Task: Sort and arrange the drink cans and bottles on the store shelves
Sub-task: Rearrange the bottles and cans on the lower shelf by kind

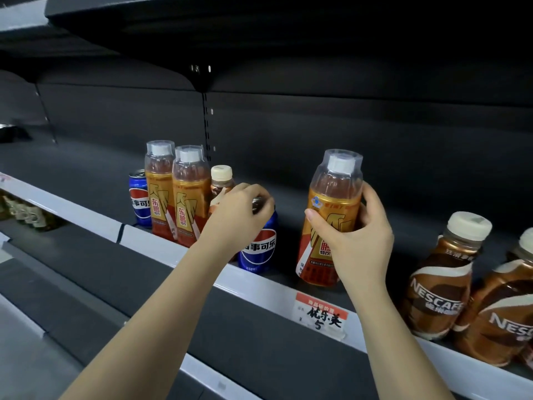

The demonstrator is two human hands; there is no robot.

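- Centrally, the right hand (356, 238) grasps an orange energy-drink bottle (328, 217) around its middle; the bottle's long axis is near upright, slightly tilted, with its base at the front of the shelf (161, 241).
- Its likely destination, the pair of matching orange bottles (178, 194), lies to the left, well apart.
- Between them, the left hand (239, 215) is clenched over the top of a blue Pepsi can (259, 243), which obstructs a direct leftward slide.
- A second Pepsi can (140, 197) stands at far left; Nescafé bottles (444, 278) stand at right.
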